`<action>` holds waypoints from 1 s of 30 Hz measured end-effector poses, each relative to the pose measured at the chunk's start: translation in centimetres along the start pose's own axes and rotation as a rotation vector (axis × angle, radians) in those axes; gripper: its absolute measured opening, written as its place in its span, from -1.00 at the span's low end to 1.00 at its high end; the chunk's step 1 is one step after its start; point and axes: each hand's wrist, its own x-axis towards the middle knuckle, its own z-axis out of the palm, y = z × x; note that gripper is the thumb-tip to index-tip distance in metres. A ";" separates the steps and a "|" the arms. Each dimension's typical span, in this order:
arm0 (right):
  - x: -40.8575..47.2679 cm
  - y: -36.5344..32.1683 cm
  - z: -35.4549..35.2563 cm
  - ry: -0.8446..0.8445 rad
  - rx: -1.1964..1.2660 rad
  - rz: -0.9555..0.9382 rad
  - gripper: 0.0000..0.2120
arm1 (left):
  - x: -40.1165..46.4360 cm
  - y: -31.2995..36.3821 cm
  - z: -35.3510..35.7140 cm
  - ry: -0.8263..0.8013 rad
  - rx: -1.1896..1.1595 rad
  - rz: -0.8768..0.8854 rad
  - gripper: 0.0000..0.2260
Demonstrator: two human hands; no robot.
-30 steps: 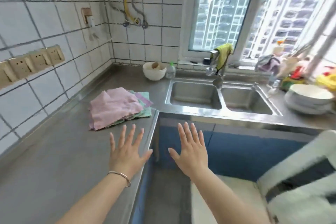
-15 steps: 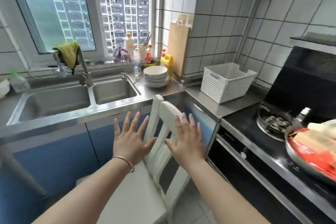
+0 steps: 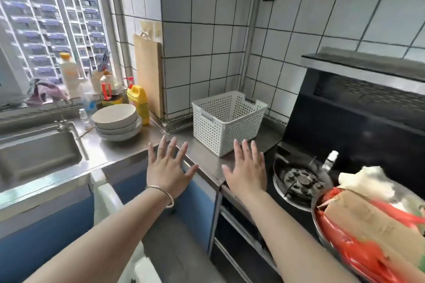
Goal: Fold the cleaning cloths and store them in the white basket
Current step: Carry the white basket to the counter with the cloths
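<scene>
1. A steel sink (image 3: 39, 156) is seen far to the left of the left hand, set into the counter (image 3: 128, 151).
2. Stacked bowls (image 3: 117, 122) are placed up and left of the left hand, with a yellow bottle (image 3: 138, 101) and a wooden cutting board (image 3: 148, 73) just behind them (the board is stood upright against the tiled wall).
3. The left hand (image 3: 166, 171) is held flat with fingers spread, nothing gripped; a thin bangle (image 3: 162, 194) is worn at the wrist.
4. The white basket (image 3: 226, 122) is found just beyond both hands, between them, on the counter corner; nothing can be seen inside it.
5. The right hand (image 3: 248, 172) is likewise spread and holds nothing.
6. A gas burner (image 3: 299, 180) is located right of the right hand.
</scene>
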 end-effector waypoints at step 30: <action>52.0 21.3 15.3 -0.110 -0.041 0.045 -0.52 | 41.3 10.5 17.3 0.068 -0.897 -1.245 -0.56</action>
